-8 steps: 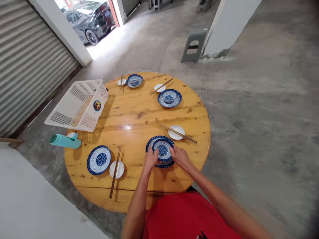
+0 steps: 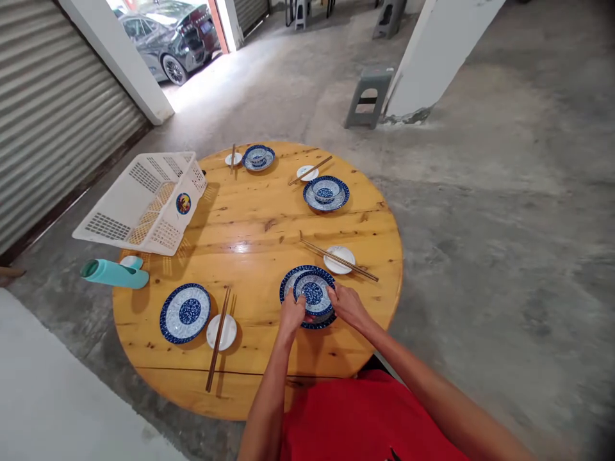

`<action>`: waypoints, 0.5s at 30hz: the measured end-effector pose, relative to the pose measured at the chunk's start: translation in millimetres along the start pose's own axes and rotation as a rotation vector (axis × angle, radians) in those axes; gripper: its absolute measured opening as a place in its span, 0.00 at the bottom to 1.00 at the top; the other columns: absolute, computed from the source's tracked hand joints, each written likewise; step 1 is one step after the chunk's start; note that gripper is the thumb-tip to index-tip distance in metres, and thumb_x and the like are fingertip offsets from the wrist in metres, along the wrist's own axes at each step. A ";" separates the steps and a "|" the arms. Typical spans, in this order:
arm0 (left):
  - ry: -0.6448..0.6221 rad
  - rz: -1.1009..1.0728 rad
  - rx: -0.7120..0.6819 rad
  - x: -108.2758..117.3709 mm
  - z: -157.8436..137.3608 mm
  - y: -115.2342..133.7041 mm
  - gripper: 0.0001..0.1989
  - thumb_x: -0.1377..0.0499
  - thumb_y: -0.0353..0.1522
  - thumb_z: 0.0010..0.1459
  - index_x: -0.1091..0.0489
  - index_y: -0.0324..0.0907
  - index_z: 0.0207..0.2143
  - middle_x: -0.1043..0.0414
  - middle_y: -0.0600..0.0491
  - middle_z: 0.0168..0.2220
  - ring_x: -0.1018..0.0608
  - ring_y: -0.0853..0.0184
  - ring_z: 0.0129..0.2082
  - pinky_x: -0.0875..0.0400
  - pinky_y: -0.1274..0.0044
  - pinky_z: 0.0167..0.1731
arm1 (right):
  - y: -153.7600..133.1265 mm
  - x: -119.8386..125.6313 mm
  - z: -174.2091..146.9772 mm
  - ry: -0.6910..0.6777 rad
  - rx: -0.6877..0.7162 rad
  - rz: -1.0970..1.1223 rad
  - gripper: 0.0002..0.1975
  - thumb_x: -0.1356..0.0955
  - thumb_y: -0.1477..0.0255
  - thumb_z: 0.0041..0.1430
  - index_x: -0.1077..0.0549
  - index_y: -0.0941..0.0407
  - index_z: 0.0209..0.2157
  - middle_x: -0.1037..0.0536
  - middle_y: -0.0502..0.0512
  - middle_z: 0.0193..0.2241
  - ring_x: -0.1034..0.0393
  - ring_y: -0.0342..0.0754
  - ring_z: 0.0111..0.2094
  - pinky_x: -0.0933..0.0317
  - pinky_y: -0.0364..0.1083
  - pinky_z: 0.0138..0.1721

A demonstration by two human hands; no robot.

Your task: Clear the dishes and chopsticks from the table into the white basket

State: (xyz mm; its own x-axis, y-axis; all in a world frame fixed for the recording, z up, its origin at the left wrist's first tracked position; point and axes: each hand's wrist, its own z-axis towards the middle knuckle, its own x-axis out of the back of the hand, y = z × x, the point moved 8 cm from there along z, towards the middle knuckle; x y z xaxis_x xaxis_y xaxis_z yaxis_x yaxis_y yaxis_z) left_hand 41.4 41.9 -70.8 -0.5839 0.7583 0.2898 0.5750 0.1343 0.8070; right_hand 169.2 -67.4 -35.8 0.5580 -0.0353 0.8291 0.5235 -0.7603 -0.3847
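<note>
Both my hands grip a blue-and-white patterned bowl (image 2: 313, 293) by opposite sides of its rim. My left hand (image 2: 293, 312) has its thumb on the left edge. On the right edge, my right hand (image 2: 346, 303) pinches the rim. Beneath the bowl lies a larger plate (image 2: 289, 280) with a dark blue rim, partly covered; whether the two touch I cannot tell. Just beyond my right hand, a pair of chopsticks (image 2: 361, 269) rests across a small white dish (image 2: 339, 256).
On the round wooden table (image 2: 250, 256), another plate (image 2: 185, 314) lies left, beside a white dish (image 2: 225, 332) with chopsticks. Two bowls (image 2: 323, 190) sit on plates farther back. A white plastic basket (image 2: 158, 224) and a turquoise bottle (image 2: 115, 274) stand at the left edge.
The view has shifted slightly, so the table sits a little lower and to the left. Both hands keep hold of the bowl above the plate.
</note>
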 end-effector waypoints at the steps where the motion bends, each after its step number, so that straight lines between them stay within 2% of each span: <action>1: 0.013 -0.010 0.001 2.9 -0.8 3.3 0.26 0.44 0.37 0.65 0.35 0.40 0.64 0.20 0.46 0.37 0.18 0.64 0.27 0.18 0.72 0.29 | -1.2 2.5 0.2 -0.002 0.006 0.022 0.19 0.44 0.70 0.76 0.25 0.63 0.45 0.18 0.64 0.36 0.22 0.54 0.40 0.42 0.45 0.39; 3: 0.024 -0.031 0.019 8.1 -2.5 13.1 0.25 0.43 0.37 0.64 0.34 0.41 0.62 0.20 0.46 0.41 0.18 0.63 0.30 0.18 0.72 0.29 | -4.0 10.2 2.3 0.003 0.029 0.073 0.19 0.44 0.70 0.75 0.26 0.62 0.44 0.19 0.62 0.32 0.23 0.53 0.36 0.42 0.45 0.37; 6: 0.038 -0.007 -0.017 12.6 -3.6 40.2 0.21 0.46 0.37 0.65 0.31 0.42 0.58 0.21 0.44 0.48 0.18 0.63 0.33 0.20 0.75 0.26 | -6.5 29.0 11.8 0.028 0.083 0.146 0.18 0.45 0.69 0.75 0.27 0.61 0.42 0.22 0.59 0.27 0.24 0.52 0.31 0.42 0.45 0.35; 9: 0.083 0.035 -0.055 11.3 -2.9 69.2 0.17 0.49 0.38 0.67 0.30 0.42 0.53 0.22 0.45 0.49 0.17 0.63 0.36 0.23 0.78 0.24 | -5.9 53.9 28.8 0.066 0.175 0.182 0.17 0.45 0.69 0.74 0.29 0.59 0.41 0.22 0.58 0.27 0.26 0.51 0.30 0.42 0.45 0.35; 13: 0.201 -0.005 -0.023 -2.1 -1.4 97.1 0.17 0.50 0.38 0.66 0.30 0.43 0.52 0.22 0.45 0.50 0.18 0.61 0.40 0.23 0.79 0.26 | 3.9 86.9 53.6 0.095 0.324 0.193 0.17 0.45 0.66 0.72 0.29 0.56 0.37 0.21 0.61 0.30 0.26 0.54 0.33 0.42 0.47 0.35; 15: 0.275 -0.046 0.014 -16.0 -1.6 109.4 0.17 0.50 0.37 0.65 0.30 0.43 0.51 0.21 0.45 0.50 0.18 0.60 0.42 0.21 0.77 0.28 | 15.1 102.5 62.9 0.061 0.406 0.299 0.20 0.46 0.63 0.71 0.28 0.56 0.38 0.21 0.61 0.31 0.25 0.54 0.33 0.41 0.47 0.35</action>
State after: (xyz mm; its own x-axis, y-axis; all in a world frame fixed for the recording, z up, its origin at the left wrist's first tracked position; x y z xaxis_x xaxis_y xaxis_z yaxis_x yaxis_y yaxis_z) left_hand 112.7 43.4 13.7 -0.7421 0.5497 0.3836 0.5513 0.1750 0.8157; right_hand 274.8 -41.6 17.8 0.6895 -0.2596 0.6761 0.5613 -0.3984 -0.7254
